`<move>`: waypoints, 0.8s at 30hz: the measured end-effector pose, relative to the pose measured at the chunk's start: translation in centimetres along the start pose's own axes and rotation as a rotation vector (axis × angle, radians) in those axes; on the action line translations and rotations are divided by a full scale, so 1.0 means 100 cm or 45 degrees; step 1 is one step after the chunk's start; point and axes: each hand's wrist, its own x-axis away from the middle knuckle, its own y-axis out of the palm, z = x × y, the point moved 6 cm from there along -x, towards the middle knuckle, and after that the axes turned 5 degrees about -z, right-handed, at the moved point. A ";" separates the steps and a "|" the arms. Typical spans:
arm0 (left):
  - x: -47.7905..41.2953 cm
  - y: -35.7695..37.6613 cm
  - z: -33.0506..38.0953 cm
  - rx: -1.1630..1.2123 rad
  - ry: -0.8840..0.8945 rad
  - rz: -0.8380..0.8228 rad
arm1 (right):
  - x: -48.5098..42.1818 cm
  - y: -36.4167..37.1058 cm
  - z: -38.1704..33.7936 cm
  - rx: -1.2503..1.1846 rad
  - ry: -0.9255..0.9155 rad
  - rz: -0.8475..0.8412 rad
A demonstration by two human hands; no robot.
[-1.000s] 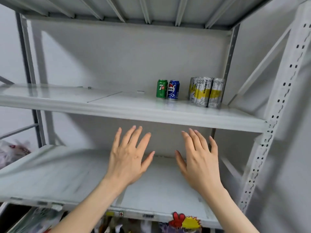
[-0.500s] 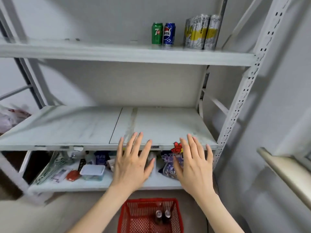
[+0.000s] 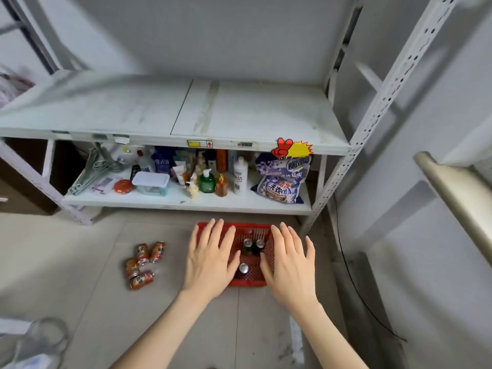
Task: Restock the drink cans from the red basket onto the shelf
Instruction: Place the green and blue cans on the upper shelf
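Drink cans (image 3: 243,268) stand upright in the red basket (image 3: 247,225), on the floor (image 3: 80,262) by the front right corner of the shelf (image 3: 261,115). My left hand (image 3: 210,259) and right hand (image 3: 291,265) are over the basket, each grip apart, fingers spread, holding nothing.

The cans stand close together, so I think reaching for one could topple its neighbour, and a smooth can taken by the lid might slip.

My hands cover much of the basket, so I cannot count the cans or read labels. I cannot tell whether my palms touch the rim. Orange cans (image 3: 142,265) lie on the floor to the left.
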 end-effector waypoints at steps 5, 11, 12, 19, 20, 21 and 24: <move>0.041 0.055 0.010 0.025 -0.035 -0.175 | 0.044 0.055 0.006 -0.038 0.009 -0.161; 0.053 0.107 0.008 -0.001 -0.050 -0.294 | 0.075 0.111 0.020 -0.023 0.052 -0.357; 0.053 0.116 0.008 -0.009 -0.045 -0.314 | 0.077 0.120 0.023 -0.023 0.059 -0.376; 0.030 0.173 -0.002 -0.043 -0.032 -0.389 | 0.066 0.181 0.040 -0.018 0.056 -0.494; 0.025 0.181 -0.003 -0.047 -0.036 -0.394 | 0.063 0.190 0.041 -0.019 0.044 -0.509; 0.020 0.189 -0.005 -0.046 -0.040 -0.401 | 0.059 0.199 0.042 -0.023 0.029 -0.520; 0.005 0.213 -0.011 -0.022 -0.058 -0.438 | 0.046 0.225 0.046 -0.022 0.000 -0.549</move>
